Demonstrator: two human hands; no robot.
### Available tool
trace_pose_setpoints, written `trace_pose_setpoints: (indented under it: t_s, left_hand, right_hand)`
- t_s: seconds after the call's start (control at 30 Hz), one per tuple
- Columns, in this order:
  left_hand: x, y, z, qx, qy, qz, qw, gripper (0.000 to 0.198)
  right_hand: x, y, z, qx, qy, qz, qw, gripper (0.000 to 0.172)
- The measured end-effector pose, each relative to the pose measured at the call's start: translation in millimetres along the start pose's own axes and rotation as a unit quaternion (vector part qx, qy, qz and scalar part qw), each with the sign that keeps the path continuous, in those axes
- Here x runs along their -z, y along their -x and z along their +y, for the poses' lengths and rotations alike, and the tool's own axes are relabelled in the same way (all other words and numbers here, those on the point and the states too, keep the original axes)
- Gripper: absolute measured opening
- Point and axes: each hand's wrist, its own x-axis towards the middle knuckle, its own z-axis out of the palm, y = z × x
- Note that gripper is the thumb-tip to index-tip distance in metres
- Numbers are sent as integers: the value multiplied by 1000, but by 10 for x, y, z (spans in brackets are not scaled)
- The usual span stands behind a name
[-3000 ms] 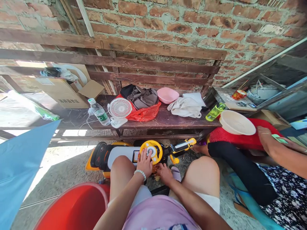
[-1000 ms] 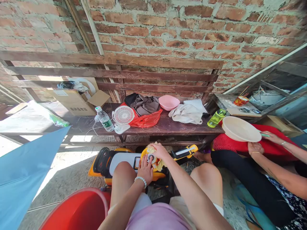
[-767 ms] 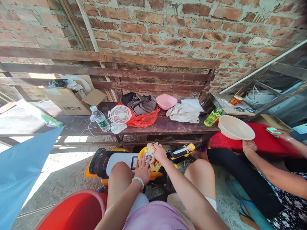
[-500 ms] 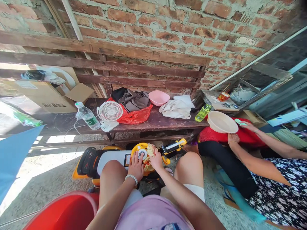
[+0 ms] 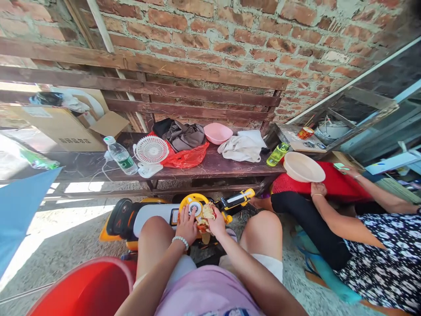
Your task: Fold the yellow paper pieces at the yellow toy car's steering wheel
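Observation:
Between my knees sits a yellow, white and black ride-on toy with a yellow steering wheel [image 5: 186,199]. My left hand [image 5: 186,228], with a pale bead bracelet at its wrist, lies on the wheel's near side, its fingers stretched out. Its thumb side is close to a crumpled cream, yellow and red bundle [image 5: 208,211], whose kind I cannot make out. My right hand [image 5: 217,223] is closed around the right side of this bundle, above the toy. The lower part of the bundle hangs between both hands, partly hidden.
Along the brick wall, a dark wooden bench [image 5: 197,175] bears a water bottle [image 5: 121,156], white fan [image 5: 151,150], pink bowl [image 5: 218,133] and green bottle [image 5: 278,154]. A red bucket [image 5: 88,285] stands at lower left. Another person's hand [image 5: 318,189] touches a cream basin [image 5: 304,167].
The bundle in my right hand has shifted slightly downward and turned. My left hand has hardly moved. At right, the other person's far hand has moved away from the basin with a pale green object.

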Motion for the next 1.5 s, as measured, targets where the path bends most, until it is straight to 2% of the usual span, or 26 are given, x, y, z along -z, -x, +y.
trace_pose_setpoints:
  t_s: [0.07,0.17,0.27,0.37,0.5,0.57,0.63,0.73,0.8,0.97,1.1,1.23,1.37,1.5]
  left_hand:
    - [1,3,9,3,1,-4,1000,67]
    - [8,5,18,11,-3,-13,1000,69]
    - [34,12,40,15,-12,-18,1000,70]
    - [65,16,66,18,-17,-26,999,71]
    - [39,17,52,29,-30,-56,998,65]
    - [-29,13,17,29,-38,-75,996,61]
    - [-122,5,-30,15,-40,-85,995,58]
    - [-239,-18,-97,-7,-38,-76,996,57]
    - [-254,-32,-121,-7,-42,-74,996,56]
    - [-73,-25,-71,10,-65,-87,994,58]
    - [78,-8,9,14,-76,-69,995,66]
    - [123,-3,41,-2,-67,-52,996,73]
    - [129,7,50,2,-62,-49,997,71]
    - [99,14,47,6,-41,-48,998,69]
  right_hand:
    - [125,-191,-162,4,89,-37,995,57]
    - [183,-453,-515,28,228,-110,967,57]
    - [105,-611,-858,90,334,-162,924,53]
    - [-12,-665,-1094,177,393,-205,879,52]
    - [-182,-574,-1275,289,378,-285,832,44]
    - [-282,-471,-1337,309,344,-328,824,33]
    - [-374,-370,-1384,302,313,-355,828,24]
    - [-457,-287,-1426,276,289,-366,841,22]
    - [-478,-295,-1444,281,293,-365,838,24]
    - [-503,-512,-1517,360,363,-346,787,23]
    - [-434,-788,-1491,313,404,-306,803,25]
    - [-206,-923,-1259,234,396,-247,853,36]
    - [77,-788,-920,135,384,-168,898,43]
    - [215,-425,-582,47,353,-137,924,55]
